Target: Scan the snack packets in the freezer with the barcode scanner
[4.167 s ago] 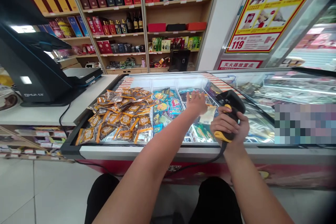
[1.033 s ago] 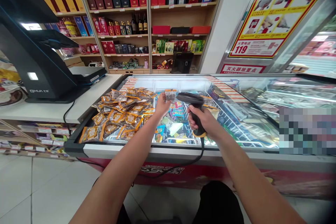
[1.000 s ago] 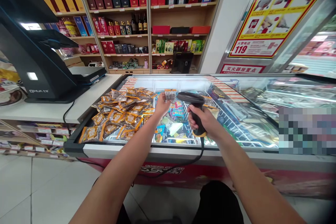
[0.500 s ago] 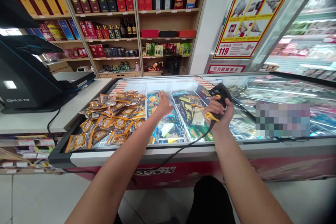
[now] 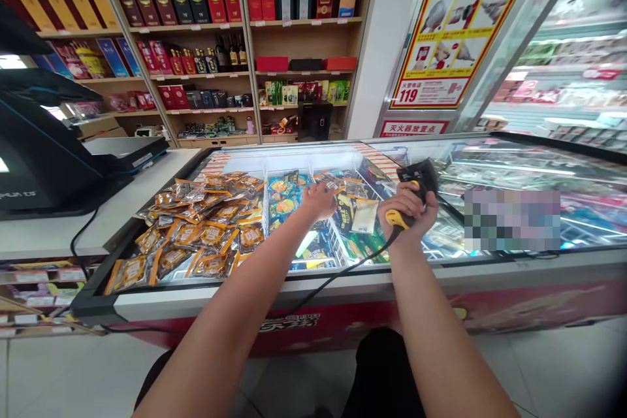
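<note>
1. The handheld scanner (image 5: 420,174), black with yellow trim, is being gripped by the right hand (image 5: 409,210), whose fingers are being kept wrapped around the handle above the chest freezer (image 5: 353,292).
2. The left hand (image 5: 319,201) is being held palm down over the freezer's middle compartments, its fingers being stretched forward; whether anything is being touched or pinched by it cannot be told.
3. A few orange-edged packets (image 5: 355,187) are being shown just beside its fingertips, with a pale packet (image 5: 365,215) near them.
4. Blue packets (image 5: 283,201) are being contained in the wire-walled compartment by the left hand.
5. The scanner's cable (image 5: 343,272) is being draped across the freezer's front rim.
6. A large pile of similar packets (image 5: 210,235) is being supported at the freezer's left end.
7. A black weighing machine (image 5: 44,160) is being carried by the worktop (image 5: 49,235) farther left.
</note>
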Available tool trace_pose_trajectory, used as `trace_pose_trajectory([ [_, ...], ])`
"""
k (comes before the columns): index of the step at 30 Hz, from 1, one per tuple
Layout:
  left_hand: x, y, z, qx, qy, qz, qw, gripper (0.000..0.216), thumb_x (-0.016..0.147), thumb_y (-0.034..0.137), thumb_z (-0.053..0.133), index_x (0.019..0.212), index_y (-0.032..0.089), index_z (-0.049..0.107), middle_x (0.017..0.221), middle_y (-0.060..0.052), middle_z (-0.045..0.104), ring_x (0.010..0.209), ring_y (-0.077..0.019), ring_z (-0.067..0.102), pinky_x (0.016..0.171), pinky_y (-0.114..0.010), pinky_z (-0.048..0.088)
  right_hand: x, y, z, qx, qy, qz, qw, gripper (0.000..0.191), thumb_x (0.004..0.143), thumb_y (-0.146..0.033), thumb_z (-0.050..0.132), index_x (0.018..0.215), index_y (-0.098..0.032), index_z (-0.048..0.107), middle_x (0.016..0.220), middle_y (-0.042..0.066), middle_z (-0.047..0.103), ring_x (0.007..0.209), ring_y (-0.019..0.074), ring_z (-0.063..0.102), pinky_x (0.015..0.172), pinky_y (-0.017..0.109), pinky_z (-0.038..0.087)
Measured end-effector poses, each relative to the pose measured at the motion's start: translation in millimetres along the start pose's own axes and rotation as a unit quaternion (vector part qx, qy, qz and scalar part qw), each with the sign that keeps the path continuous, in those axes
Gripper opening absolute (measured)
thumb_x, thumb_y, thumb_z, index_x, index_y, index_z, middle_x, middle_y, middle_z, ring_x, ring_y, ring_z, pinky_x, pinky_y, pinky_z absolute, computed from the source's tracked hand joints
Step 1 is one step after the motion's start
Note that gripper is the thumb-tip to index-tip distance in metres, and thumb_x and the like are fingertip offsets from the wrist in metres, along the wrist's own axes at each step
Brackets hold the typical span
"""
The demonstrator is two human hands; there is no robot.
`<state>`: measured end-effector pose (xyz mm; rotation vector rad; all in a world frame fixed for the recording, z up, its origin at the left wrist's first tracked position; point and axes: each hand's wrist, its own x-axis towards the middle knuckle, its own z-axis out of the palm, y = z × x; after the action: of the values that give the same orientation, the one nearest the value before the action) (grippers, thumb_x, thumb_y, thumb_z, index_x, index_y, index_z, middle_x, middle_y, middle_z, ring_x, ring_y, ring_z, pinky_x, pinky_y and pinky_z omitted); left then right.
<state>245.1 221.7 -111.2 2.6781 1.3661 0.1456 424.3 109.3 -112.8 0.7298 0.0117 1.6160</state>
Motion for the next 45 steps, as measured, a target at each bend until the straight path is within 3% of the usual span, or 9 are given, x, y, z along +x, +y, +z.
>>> trace_pose_trajectory([
  [6, 2.4, 16.3, 1.9, -0.007, 0.010, -0.001, 1.000, 0.076, 0.102, 0.047, 0.044, 0.171, 0.023, 0.022, 0.178, -0.013, 0.023, 0.161, -0.0377, 0.025, 0.129, -0.057, 0.022, -2.9, 0.8, 4.6, 0.359, -0.046, -0.036, 0.931, 0.039, 0.079, -0.002, 0.074, 0.107, -0.029, 0.073, 0.061, -0.005, 0.060, 0.044, 0.0087, 0.045, 0.041, 0.023, 0.048],
  [14, -111.7, -45.2, -12.4, -0.036, 0.118, -0.027, 0.992, 0.035, 0.080, 0.026, 0.074, 0.114, 0.019, 0.078, 0.149, -0.022, 0.057, 0.148, -0.0510, 0.039, 0.126, -0.063, 0.016, -11.3, 14.5, 11.9, 0.929, -0.115, 0.059, 0.348, 0.047, 0.097, -0.010, 0.043, 0.139, -0.024, 0.058, 0.092, 0.014, 0.072, 0.095, 0.0363, 0.074, 0.084, 0.047, 0.064],
  [19, -189.8, -105.3, -29.2, -0.024, 0.141, -0.103, 0.984, 0.039, 0.072, 0.041, 0.084, 0.106, 0.021, 0.077, 0.131, -0.022, 0.062, 0.139, -0.0531, 0.043, 0.121, -0.064, 0.021, -10.6, 18.1, 12.0, 0.956, -0.124, 0.147, 0.221, 0.049, 0.104, -0.015, 0.030, 0.151, -0.021, 0.044, 0.097, 0.016, 0.072, 0.092, 0.0322, 0.073, 0.078, 0.042, 0.061],
  [22, -212.6, -115.9, -26.9, -0.034, 0.111, -0.078, 0.990, 0.050, 0.069, 0.052, 0.086, 0.109, 0.024, 0.074, 0.127, -0.020, 0.065, 0.141, -0.0517, 0.041, 0.123, -0.062, 0.018, -9.5, 18.6, 12.4, 0.958, -0.104, 0.128, 0.235, 0.049, 0.105, -0.014, 0.030, 0.152, -0.023, 0.041, 0.091, 0.013, 0.070, 0.091, 0.0302, 0.072, 0.072, 0.040, 0.059],
  [24, -216.2, -110.7, -22.3, -0.046, 0.089, -0.055, 0.993, 0.054, 0.070, 0.050, 0.086, 0.115, 0.025, 0.072, 0.126, -0.018, 0.066, 0.141, -0.0500, 0.044, 0.124, -0.061, 0.018, -8.5, 18.2, 11.3, 0.939, -0.098, 0.083, 0.319, 0.056, 0.103, -0.006, 0.027, 0.155, -0.023, 0.035, 0.093, 0.013, 0.070, 0.091, 0.0278, 0.070, 0.071, 0.037, 0.058],
  [30, -171.1, -70.9, -17.7, -0.089, 0.081, -0.035, 0.992, 0.039, 0.085, 0.022, 0.071, 0.123, 0.019, 0.070, 0.129, -0.019, 0.067, 0.130, -0.0431, 0.056, 0.120, -0.058, 0.031, 4.5, 8.8, 0.1, 0.490, 0.065, -0.036, 0.869, 0.039, 0.090, -0.001, 0.060, 0.120, -0.026, 0.064, 0.077, 0.002, 0.065, 0.058, 0.0120, 0.047, 0.058, 0.031, 0.046],
  [32, -138.6, -61.9, -19.2, -0.166, 0.108, -0.032, 0.980, 0.034, 0.090, 0.018, 0.063, 0.123, 0.016, 0.071, 0.127, -0.020, 0.068, 0.128, -0.0405, 0.059, 0.115, -0.054, 0.039, 11.1, 6.6, -4.2, 0.171, 0.138, 0.015, 0.975, 0.031, 0.084, -0.011, 0.071, 0.110, -0.027, 0.064, 0.059, -0.006, 0.051, 0.046, 0.0088, 0.036, 0.051, 0.032, 0.039],
  [40, -41.4, -72.9, -3.3, -0.697, 0.259, -0.141, 0.654, 0.020, 0.087, 0.022, 0.074, 0.107, 0.020, 0.075, 0.107, -0.007, 0.075, 0.101, -0.0235, 0.069, 0.089, -0.036, 0.054, 25.6, 29.2, -17.5, -0.481, 0.201, 0.129, 0.844, 0.037, 0.080, -0.029, 0.082, 0.105, -0.022, 0.057, 0.055, -0.012, 0.042, 0.039, 0.0050, 0.036, 0.042, 0.016, 0.043],
  [45, -44.2, -102.6, 8.6, -0.707, 0.315, -0.153, 0.615, 0.023, 0.082, 0.027, 0.081, 0.102, 0.020, 0.072, 0.101, -0.005, 0.073, 0.093, -0.0182, 0.068, 0.082, -0.030, 0.055, 53.5, 39.5, -21.5, -0.590, 0.191, 0.162, 0.767, 0.038, 0.078, -0.041, 0.085, 0.096, -0.020, 0.058, 0.054, -0.011, 0.040, 0.039, 0.0042, 0.034, 0.042, 0.015, 0.041],
])
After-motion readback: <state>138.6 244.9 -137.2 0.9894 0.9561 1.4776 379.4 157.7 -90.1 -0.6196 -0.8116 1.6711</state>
